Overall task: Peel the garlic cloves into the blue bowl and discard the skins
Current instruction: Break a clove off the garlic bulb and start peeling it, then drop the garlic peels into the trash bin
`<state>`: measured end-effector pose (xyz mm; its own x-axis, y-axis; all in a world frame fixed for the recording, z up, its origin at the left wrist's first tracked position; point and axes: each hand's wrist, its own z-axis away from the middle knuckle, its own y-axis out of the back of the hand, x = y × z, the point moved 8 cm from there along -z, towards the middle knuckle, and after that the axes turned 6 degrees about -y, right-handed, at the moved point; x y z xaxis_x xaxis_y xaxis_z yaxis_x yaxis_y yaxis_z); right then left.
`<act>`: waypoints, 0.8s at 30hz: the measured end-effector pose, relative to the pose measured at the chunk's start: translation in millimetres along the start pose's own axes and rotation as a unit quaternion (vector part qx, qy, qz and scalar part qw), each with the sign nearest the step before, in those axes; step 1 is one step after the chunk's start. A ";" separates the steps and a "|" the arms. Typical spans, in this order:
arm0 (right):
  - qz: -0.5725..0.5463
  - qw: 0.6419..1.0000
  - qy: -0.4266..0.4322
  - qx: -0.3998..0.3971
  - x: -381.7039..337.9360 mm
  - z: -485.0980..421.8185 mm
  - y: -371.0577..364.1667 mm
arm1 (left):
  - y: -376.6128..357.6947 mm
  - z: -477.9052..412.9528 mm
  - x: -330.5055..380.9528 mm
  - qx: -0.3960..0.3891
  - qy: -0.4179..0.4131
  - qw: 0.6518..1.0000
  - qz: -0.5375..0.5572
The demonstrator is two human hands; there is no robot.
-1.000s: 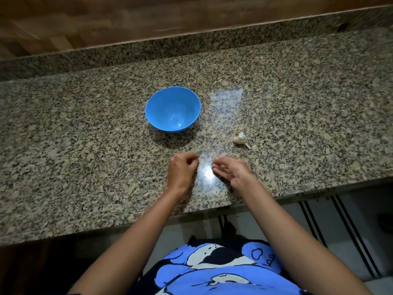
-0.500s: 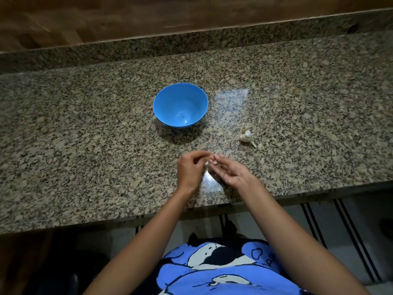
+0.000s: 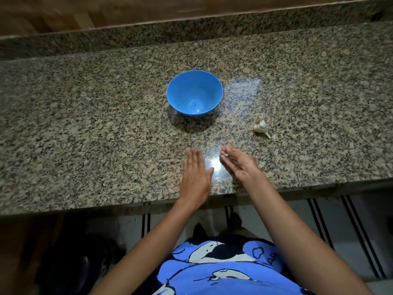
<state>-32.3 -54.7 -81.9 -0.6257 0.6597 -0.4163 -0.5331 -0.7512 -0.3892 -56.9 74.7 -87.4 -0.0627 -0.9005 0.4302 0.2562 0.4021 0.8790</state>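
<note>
Bowl (image 3: 179,104) and garlic (image 3: 259,126) stand well apart on the surface (image 3: 85,124). Open surface lies between them and at left.

speckled granite counter (image 3: 85,124) w/ wood panel (image 3: 127,9) behind, striped floor (image 3: 350,231) below.

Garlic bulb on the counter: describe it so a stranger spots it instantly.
Start at the speckled granite counter. Right of the blue bowl, nearer the person, lies the garlic bulb. It is small, whitish and knobbly with a short stem, unlike the smooth bowl.
</note>
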 end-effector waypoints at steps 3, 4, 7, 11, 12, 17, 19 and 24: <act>-0.002 1.000 0.016 -0.002 2.4 1.8 -2.1 | 10.4 2.9 1.4 0.010 -0.096 0.995 0.015; 0.002 1.000 0.019 -0.002 3.5 2.5 -3.4 | 18.8 5.2 -2.7 0.025 -0.122 0.992 0.021; 0.021 1.000 0.019 -0.001 7.8 4.4 -8.1 | 39.9 21.8 -11.0 0.094 -0.209 0.973 -0.031; 0.058 0.998 -0.001 -0.012 18.8 14.4 -16.5 | 52.7 39.9 -32.8 0.148 -0.191 0.968 -0.065; 0.074 0.997 -0.006 -0.019 21.9 17.6 -19.2 | 55.3 41.1 -35.8 0.151 -0.170 0.971 -0.070; 0.131 0.989 -0.038 -0.055 35.1 31.8 -22.1 | 70.9 42.1 -53.8 0.182 0.114 0.970 0.112; 0.149 0.985 -0.052 -0.072 40.2 37.9 -21.1 | 60.8 53.2 -68.2 0.174 0.277 0.845 0.422; 0.228 0.959 -0.091 -0.143 73.5 49.9 -39.8 | 52.9 96.7 -58.1 0.227 0.284 0.540 0.759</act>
<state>-85.5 22.6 -56.0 -0.8592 0.2294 -0.4573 -0.0179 -0.9067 -0.4213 -133.0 164.2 -46.0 0.2264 0.6702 0.7068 -0.6753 0.6310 -0.3819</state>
